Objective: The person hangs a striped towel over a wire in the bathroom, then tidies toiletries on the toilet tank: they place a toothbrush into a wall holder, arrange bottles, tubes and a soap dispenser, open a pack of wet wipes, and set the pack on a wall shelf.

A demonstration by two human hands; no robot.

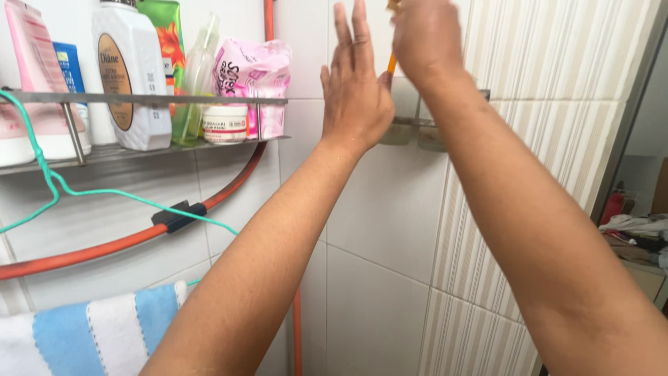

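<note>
Right hand (426, 38) raised at top of frame, fingers curled shut, pinching a thin orange stick (392, 64); only a short bit of the stick shows below the fist, top end cut off by the frame edge. Stick sits just above a small metal holder (417, 132) fixed to the tiled wall (390, 202), not clearly touching it. Left hand (355, 90) is up beside it, open and flat, fingers straight and close together, back of hand to camera, edge of palm next to the stick. Cannot tell if it touches the wall. Both forearms reach up from the bottom of the frame.

Left side: metal shelf (139, 101) on the wall with a white bottle (132, 76), pink tube (31, 63), green bottle (163, 35), clear spray bottle (195, 76), pink pouch (254, 76) and a small white jar (225, 124) in front of the pouch. Orange hose (104, 247) curves under the shelf and runs down the wall; black clip (179, 214) on it. Teal hanger (42, 167) hooked at the shelf. Blue and white striped towel (90, 334) at bottom left. Doorway at far right, clutter beyond it, too blurred to name.
</note>
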